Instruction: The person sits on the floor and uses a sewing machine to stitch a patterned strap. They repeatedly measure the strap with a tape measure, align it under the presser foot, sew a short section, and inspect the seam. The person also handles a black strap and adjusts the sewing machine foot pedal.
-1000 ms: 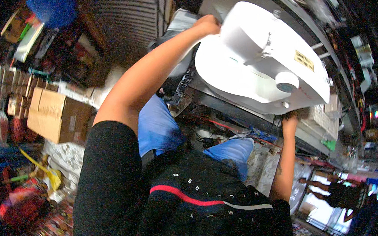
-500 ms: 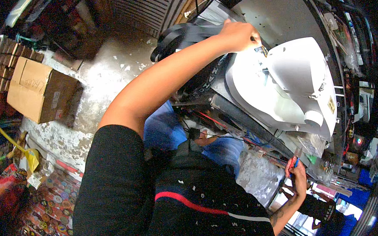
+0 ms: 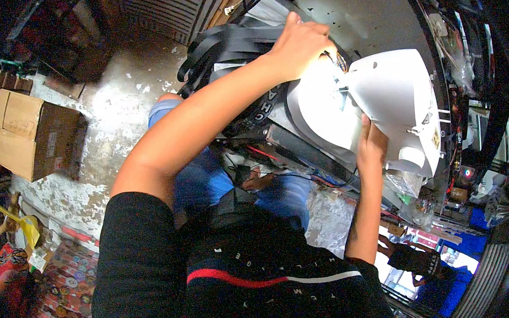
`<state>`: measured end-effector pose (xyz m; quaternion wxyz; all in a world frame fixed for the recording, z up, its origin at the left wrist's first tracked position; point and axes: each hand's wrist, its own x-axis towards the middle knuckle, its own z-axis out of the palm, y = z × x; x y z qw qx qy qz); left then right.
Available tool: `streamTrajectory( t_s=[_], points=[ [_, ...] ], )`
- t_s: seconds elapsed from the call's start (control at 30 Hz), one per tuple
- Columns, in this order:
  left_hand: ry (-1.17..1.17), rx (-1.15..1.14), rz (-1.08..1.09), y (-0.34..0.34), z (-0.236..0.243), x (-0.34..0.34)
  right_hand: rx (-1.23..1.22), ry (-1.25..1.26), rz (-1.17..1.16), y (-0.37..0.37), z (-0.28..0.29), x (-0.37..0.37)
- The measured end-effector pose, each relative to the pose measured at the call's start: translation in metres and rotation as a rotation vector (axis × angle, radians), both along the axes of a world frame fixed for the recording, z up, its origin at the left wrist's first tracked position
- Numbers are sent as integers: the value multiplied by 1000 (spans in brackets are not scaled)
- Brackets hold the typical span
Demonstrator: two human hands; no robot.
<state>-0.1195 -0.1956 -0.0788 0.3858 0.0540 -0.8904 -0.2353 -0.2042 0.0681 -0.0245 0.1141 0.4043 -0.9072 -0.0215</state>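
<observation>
A white plastic housing (image 3: 390, 86) with curved walls lies opened out on the workbench, its inside washed out by glare. My left hand (image 3: 303, 42) is closed at its far-left rim, beside a small tangle of orange and dark wires (image 3: 338, 61). What the left fingertips pinch is lost in the bright light. Lower down, my right hand (image 3: 372, 142) grips the near edge of the housing, one digit pointing up along its wall and the other fingers partly hidden. No tool shows in the right hand.
Black straps (image 3: 232, 43) are bunched left of the housing. A cardboard box (image 3: 19, 134) stands on the worn floor at left. Below the housing lies a clear plastic bag (image 3: 425, 207). Another person (image 3: 418, 260) is at lower right. A ribbed shutter (image 3: 163, 9) rises behind.
My right hand has moved up from the bench's lower side to the housing; the red-and-blue tool it held is out of sight. My left hand stays at the rim.
</observation>
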Motion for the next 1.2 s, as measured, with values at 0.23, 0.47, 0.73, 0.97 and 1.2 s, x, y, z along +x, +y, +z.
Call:
streamTrajectory(
  t_s=[0.23, 0.47, 0.73, 0.97, 1.2],
  points=[
    [-33, 133, 27, 5, -9, -2, -359, -44, 204, -27, -24, -65],
    [-35, 157, 25, 7, -14, -7, -367, -52, 201, -26, -27, -72],
    [-33, 101, 40, 7, -11, -6, -369, -56, 201, -34, -32, -73],
    [-51, 74, 27, 6, -8, -4, -366, -53, 211, -41, -36, -74],
    [-27, 63, 40, 6, -8, -6, -367, -48, 219, -50, -42, -76]
  ],
)
